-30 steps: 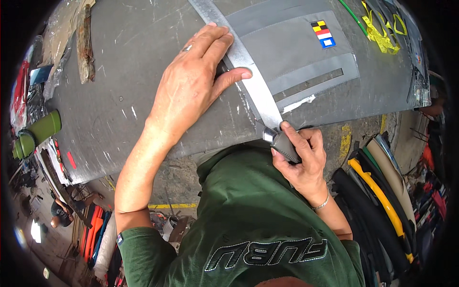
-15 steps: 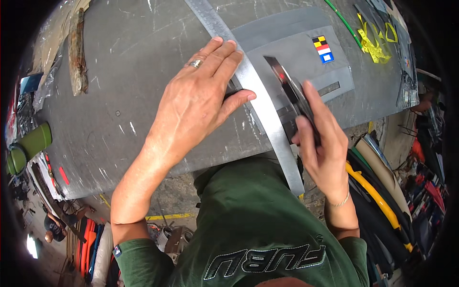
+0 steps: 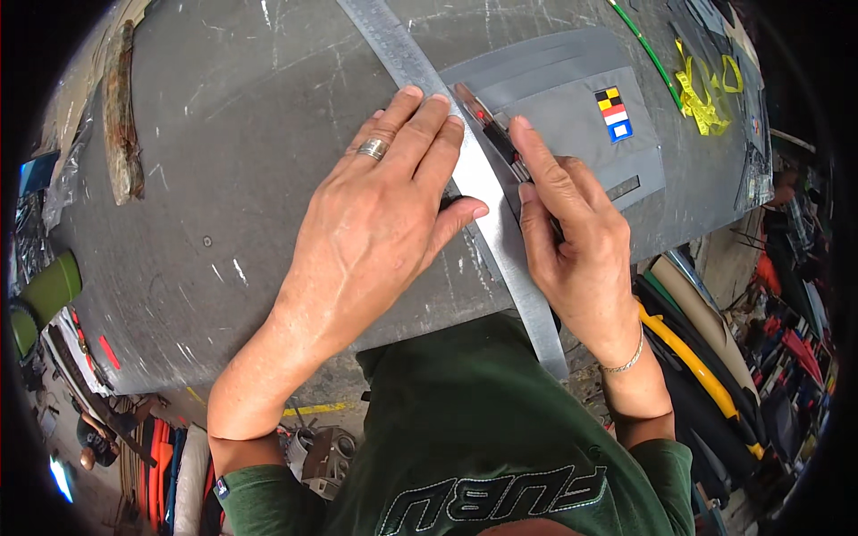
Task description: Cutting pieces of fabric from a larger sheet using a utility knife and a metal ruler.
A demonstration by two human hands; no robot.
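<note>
My left hand lies flat with its fingers stretched out, pressing a long metal ruler down on the dark table. Its fingertips and thumb rest on the metal. A dark piece under the thumb is mostly hidden. My right hand is closed round a dark utility knife. The knife's blade end is at the ruler's right edge, near my left fingertips; whether it touches the material I cannot tell. Beneath and right of the ruler is a grey fabric panel with a small patch of coloured flags.
A worn wooden stick lies on the table's left side. Far right are a green rod and a tangled yellow tape. Rolls of material stand beyond the table's near right edge. A person is at the lower left.
My right hand has brought the knife left and up, from above the grey panel to the ruler's edge. My left hand stays on the ruler.
</note>
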